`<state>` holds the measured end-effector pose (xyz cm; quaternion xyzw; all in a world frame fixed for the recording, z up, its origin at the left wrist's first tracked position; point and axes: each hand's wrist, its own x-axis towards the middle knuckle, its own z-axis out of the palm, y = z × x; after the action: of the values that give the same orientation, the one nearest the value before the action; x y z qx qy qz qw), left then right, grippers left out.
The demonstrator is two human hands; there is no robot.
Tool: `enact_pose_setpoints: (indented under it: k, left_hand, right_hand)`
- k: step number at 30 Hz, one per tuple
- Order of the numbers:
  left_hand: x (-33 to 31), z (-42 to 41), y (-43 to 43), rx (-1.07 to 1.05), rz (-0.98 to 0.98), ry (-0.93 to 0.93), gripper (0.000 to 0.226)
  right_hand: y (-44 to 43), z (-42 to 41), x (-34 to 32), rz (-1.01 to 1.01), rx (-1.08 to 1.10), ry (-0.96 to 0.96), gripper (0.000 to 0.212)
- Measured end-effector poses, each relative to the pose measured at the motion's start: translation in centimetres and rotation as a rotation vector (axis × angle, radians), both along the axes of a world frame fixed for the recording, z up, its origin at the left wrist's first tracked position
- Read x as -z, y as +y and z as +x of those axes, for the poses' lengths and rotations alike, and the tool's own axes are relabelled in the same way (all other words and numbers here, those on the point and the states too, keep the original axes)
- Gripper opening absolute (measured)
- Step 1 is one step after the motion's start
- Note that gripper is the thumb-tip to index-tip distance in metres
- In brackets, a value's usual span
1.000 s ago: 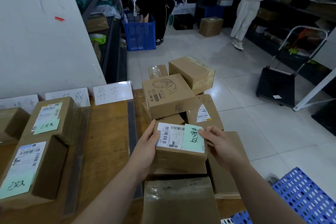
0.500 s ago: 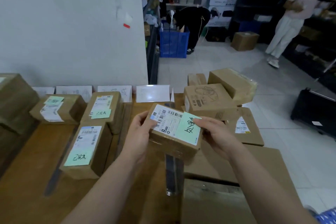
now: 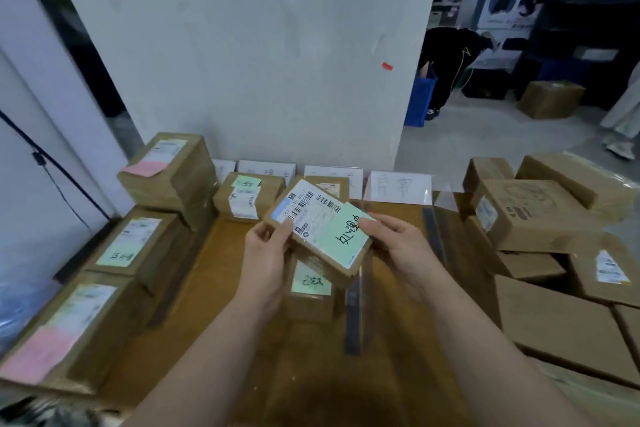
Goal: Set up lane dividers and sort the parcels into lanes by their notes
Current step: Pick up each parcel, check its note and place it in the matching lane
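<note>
- My left hand (image 3: 266, 253) grips the left end of a small brown parcel (image 3: 341, 262), with the thumb on top at the edge of its shipping label (image 3: 304, 211) and the fingers curled underneath.
- My right hand (image 3: 398, 246) pinches the right end, with the thumb lying on the green note (image 3: 346, 236) stuck to the parcel's top.
- I hold the parcel tilted and off the wooden table (image 3: 225, 270), above its middle. It is directly over a lower parcel (image 3: 308, 305) that carries its own green note.
- A dark divider strip (image 3: 353, 315) lies on the table just right of that lower parcel, and a second strip (image 3: 433, 236) lies further right.
- White sign cards (image 3: 398, 187) stand along the table's back edge by the wall.
- Sorted parcels (image 3: 138, 246) with pink or green notes sit along the left side.
- A pile of brown boxes (image 3: 536, 218) sits on my right.
</note>
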<state>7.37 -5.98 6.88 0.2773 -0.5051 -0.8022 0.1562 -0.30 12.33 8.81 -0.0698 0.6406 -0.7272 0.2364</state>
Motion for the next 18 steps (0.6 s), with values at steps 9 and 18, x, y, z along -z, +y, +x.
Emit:
enact_pose_setpoints:
  k: [9, 18]
  left_hand:
    - [0.8, 1.8, -8.3, -0.012, -0.245, -0.111, 0.052]
    - [2.3, 1.3, -14.8, 0.089, -0.299, -0.247, 0.047]
  right_hand:
    - [-11.9, 1.4, 1.2, 0.084, -0.045, -0.052, 0.026]
    - [-19.4, 1.4, 4.4, 0.274, -0.085, -0.006, 0.034]
